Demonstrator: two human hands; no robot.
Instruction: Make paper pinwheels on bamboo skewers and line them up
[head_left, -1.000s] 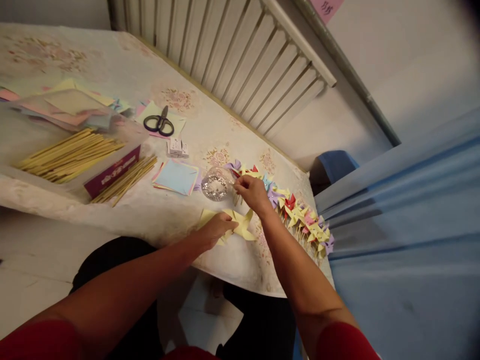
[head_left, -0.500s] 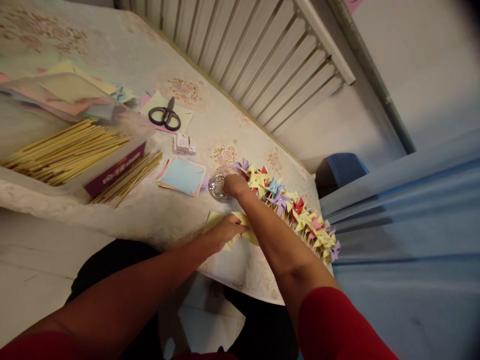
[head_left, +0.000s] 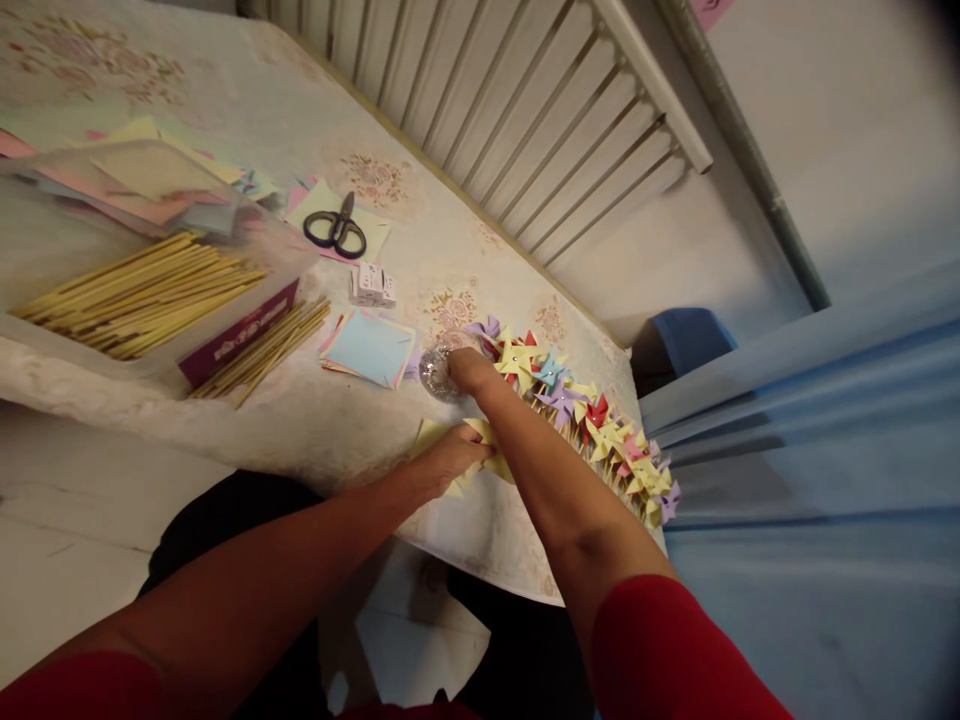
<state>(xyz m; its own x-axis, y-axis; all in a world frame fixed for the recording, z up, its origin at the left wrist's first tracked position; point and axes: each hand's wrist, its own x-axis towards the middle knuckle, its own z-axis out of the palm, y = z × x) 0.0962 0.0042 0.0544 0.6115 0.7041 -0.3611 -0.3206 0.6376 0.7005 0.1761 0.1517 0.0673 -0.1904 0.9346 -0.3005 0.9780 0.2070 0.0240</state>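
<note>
My left hand (head_left: 456, 455) is closed on a piece of yellow paper (head_left: 498, 466), cut and partly folded, near the front of the table. Just beyond it, my right hand (head_left: 471, 370) dips its curled fingers into a small clear dish (head_left: 435, 372) of shiny little pieces. Its fingertips are hidden, so what they pinch does not show. Finished paper pinwheels (head_left: 562, 398) on sticks lie in a row to the right, partly behind my right forearm. Left of the dish is a stack of coloured paper squares (head_left: 369, 347), a blue one on top.
A clear plastic box (head_left: 259, 312) with thin wooden sticks (head_left: 142, 298) and coloured paper stands at the left. Loose sticks (head_left: 262, 352) lie along its side. Black-handled scissors (head_left: 337, 232) rest on paper, near a small white box (head_left: 373, 285). A blue curtain (head_left: 810, 480) hangs at the right.
The view has shifted slightly, so things on the left sit a little further right. Both hands keep nearly the same place, the right one still at the dish.
</note>
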